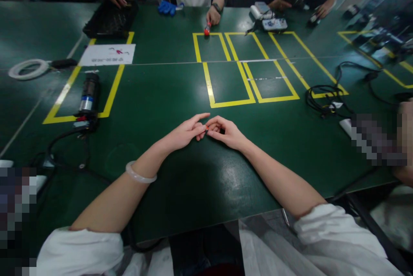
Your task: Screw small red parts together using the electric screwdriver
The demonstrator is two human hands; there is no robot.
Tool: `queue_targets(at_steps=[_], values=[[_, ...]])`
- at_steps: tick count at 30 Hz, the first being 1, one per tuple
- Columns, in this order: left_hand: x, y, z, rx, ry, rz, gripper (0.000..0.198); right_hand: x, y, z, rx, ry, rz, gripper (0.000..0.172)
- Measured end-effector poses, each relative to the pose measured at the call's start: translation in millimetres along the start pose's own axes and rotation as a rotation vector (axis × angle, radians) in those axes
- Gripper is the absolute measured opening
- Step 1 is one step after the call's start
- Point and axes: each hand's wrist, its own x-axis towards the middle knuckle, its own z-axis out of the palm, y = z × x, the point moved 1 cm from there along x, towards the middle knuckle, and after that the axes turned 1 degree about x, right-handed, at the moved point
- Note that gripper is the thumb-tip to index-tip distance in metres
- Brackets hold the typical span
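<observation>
A small orange-red piece (207,128), its shape largely hidden, is held between the fingertips of the bare left hand (189,131) and bare right hand (229,133). It is positioned over the glossy dark-green surface (161,91).

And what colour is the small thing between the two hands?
The small thing looks orange-red in the head view, partly hidden.

The light is dim, with soft glare on the table (232,183) below the right hand (228,133) and smeared blur to its far upper right.
</observation>
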Motion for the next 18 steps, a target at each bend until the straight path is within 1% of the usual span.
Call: queue_targets(at_steps=[2,5,7,11,13,18], values=[[0,-6,1.5,-0.023,-0.019,-0.006,0.065,1,0,1,-0.004,-0.004,-0.002,0.024],[0,-10,2.6,-0.042,-0.030,0.010,0.065,1,-1,2,-0.033,-0.027,-0.001,0.024],[-1,-11,3.5,-0.053,-0.011,0.021,0.063,0,-1,2,-0.050,-0.026,0.001,0.022],[0,-16,4.0,-0.084,0.081,0.030,0.048,-2,0,1,-0.041,0.021,-0.005,0.021],[1,-19,3.3,-0.095,0.108,0.023,0.039,-2,0,1,-0.031,0.041,-0.010,0.021],[0,-18,2.1,-0.075,0.102,0.008,0.034,-1,1,2,-0.031,0.069,-0.003,0.022]])
